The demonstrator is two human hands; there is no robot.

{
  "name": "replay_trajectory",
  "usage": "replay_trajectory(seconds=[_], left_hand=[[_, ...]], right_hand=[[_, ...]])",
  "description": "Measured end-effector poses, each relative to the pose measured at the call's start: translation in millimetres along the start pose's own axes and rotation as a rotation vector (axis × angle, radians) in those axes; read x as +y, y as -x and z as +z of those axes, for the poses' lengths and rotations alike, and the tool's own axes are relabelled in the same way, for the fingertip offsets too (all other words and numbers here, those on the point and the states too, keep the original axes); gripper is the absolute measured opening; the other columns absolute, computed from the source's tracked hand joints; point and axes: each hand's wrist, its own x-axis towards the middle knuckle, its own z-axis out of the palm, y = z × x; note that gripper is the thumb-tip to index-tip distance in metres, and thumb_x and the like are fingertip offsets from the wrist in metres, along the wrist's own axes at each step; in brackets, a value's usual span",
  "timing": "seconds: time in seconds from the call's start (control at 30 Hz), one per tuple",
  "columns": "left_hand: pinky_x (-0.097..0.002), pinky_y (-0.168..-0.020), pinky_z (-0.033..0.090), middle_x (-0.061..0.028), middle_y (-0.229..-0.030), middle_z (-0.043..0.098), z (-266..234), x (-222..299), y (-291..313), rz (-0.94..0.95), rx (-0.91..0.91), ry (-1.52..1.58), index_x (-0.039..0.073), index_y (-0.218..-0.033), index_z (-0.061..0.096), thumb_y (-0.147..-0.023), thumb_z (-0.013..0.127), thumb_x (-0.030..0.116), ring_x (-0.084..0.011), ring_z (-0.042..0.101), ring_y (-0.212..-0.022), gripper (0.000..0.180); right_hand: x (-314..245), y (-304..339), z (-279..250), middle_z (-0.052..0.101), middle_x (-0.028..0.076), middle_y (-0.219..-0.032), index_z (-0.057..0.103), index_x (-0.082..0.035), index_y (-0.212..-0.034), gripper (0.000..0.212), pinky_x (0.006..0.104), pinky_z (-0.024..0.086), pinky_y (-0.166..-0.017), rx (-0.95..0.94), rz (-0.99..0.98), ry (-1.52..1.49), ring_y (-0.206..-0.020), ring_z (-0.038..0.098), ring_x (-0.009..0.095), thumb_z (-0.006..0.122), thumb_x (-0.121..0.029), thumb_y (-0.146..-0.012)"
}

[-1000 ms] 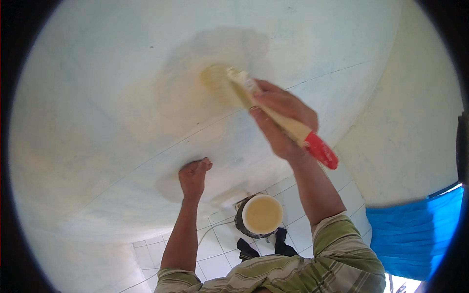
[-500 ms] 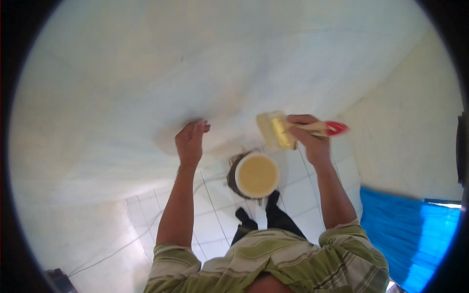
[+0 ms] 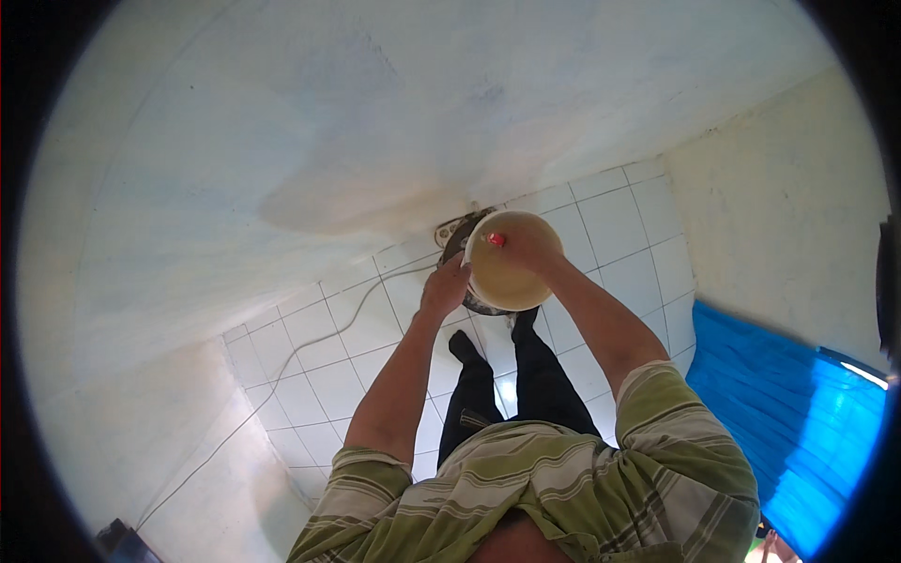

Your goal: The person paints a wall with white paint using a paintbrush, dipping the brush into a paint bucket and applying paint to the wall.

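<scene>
A round white bucket (image 3: pixel 487 295) with cream-coloured paint (image 3: pixel 510 281) in it stands in front of me, close to the wall. My right hand (image 3: pixel 528 248) is inside the bucket, closed around a paintbrush (image 3: pixel 496 240); only the red end of its handle shows, and the bristles are hidden. At the bucket's left rim, my left hand (image 3: pixel 447 284) has its fingers closed on the edge.
A dark round support (image 3: pixel 452 246) shows under the bucket. Beside it sits a socket strip (image 3: pixel 448 233), and its pale cable (image 3: pixel 298 349) crosses the white tiled floor (image 3: pixel 361 314). The painted wall (image 3: pixel 310 122) rises ahead; blue cloth (image 3: pixel 751 403) hangs at right.
My right hand has brought the paintbrush from near the wall down into the bucket. My left hand has moved right from the wall onto the bucket's rim. The view has shifted.
</scene>
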Motion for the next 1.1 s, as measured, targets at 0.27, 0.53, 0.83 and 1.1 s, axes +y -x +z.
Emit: replay_trajectory(seconds=[0.27,0.53,0.83,1.1], left_hand=[[-0.0363,-0.076,0.056,-0.0133,-0.095,0.074,-5,29,19,-0.127,-0.008,0.345,0.017,-0.143,0.053,-0.101,0.052,0.033,-0.0230,0.074,-0.078,0.045],[-0.0369,-0.079,0.055,-0.0121,-0.094,0.073,1,3,14,-0.113,0.014,0.351,0.019,-0.143,0.054,-0.100,0.054,0.034,-0.0234,0.072,-0.078,0.045],[-0.0335,-0.076,0.054,-0.0126,-0.105,0.073,-24,13,13,-0.087,0.084,0.065,0.001,-0.142,0.051,-0.101,0.056,0.034,-0.0198,0.071,-0.088,0.053],[-0.0290,-0.087,0.052,-0.0099,-0.107,0.072,-96,62,28,-0.032,0.400,0.523,0.004,-0.134,0.061,-0.100,0.058,0.030,-0.0151,0.068,-0.094,0.043]], right_hand=[[11,5,26,0.072,0.017,-0.107,0.072,-0.013,-0.111,0.034,0.0458,0.052,-0.090,-0.066,0.025,-0.150,-0.100,0.068,0.037,0.065,-0.036,-0.086],[-11,18,22,0.073,0.015,-0.100,0.075,-0.013,-0.103,0.031,0.0443,0.053,-0.087,-0.109,0.082,-0.101,-0.096,0.069,0.034,0.070,-0.037,-0.084],[50,73,-38,0.072,0.007,-0.088,0.072,-0.006,-0.100,0.022,0.0331,0.054,-0.068,0.115,0.144,-1.123,-0.075,0.068,0.020,0.069,-0.026,-0.090],[60,130,-67,0.066,0.014,-0.118,0.061,0.002,-0.123,0.039,0.0403,0.053,-0.093,0.095,-0.044,-2.024,-0.109,0.064,0.025,0.063,-0.019,-0.090]])
